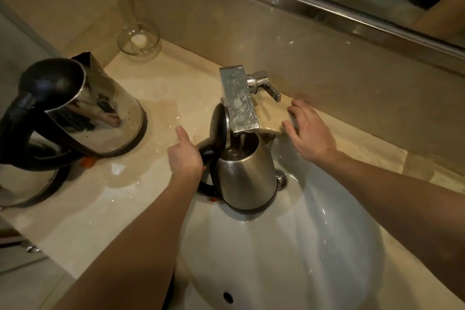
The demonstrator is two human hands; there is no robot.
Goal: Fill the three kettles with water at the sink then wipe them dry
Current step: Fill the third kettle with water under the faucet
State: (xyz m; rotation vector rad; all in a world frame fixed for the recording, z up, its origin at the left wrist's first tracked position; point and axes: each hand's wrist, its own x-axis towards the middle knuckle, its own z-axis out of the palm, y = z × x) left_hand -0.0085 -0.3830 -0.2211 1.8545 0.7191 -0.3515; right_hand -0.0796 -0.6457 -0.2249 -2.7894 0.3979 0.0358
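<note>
A steel kettle point(245, 178) with its black lid raised sits in the white sink point(314, 246), under the square chrome tap point(237, 100). Water runs from the spout into the kettle. My left hand point(185, 156) grips its black handle, thumb raised. My right hand point(308, 131) hovers with spread fingers just below the tap's lever point(268, 85), apart from it. A second steel kettle point(95, 111) with a black handle stands on the counter at the left. Part of a third kettle point(27, 184) shows at the left edge below it.
A glass bowl point(138, 41) holding a small white object sits at the counter's back left corner. Puddles of water lie on the beige counter point(141, 178) beside the sink. A mirror with a metal frame point(327, 5) runs along the wall behind the tap.
</note>
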